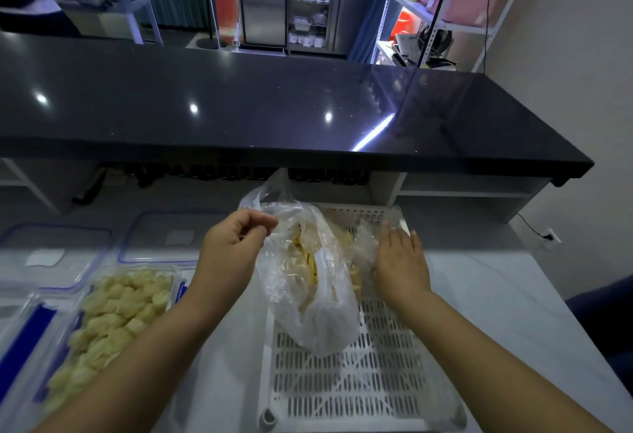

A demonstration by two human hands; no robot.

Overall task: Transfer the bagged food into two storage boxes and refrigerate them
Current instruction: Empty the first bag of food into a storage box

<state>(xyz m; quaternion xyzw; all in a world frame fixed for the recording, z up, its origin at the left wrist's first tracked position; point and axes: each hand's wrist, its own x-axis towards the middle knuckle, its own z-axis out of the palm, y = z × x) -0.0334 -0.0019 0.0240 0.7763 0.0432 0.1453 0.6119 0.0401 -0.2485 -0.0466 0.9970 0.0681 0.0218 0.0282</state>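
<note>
Here, a plastic bag is pinched by the left hand over a slotted tray; the right hand is held flat and open beside it, a filled storage box left on the pale counter.

Bare desk lies open right of the right fingers. A filled storage box blocks left of the left fingers; the bag sits between them.

You are looking at a dim, soft picture; ceiling lights are glaring as spots on the black counter; edges are bending from wide-angle distortion.

White counter bears tray, box, lids.
</note>
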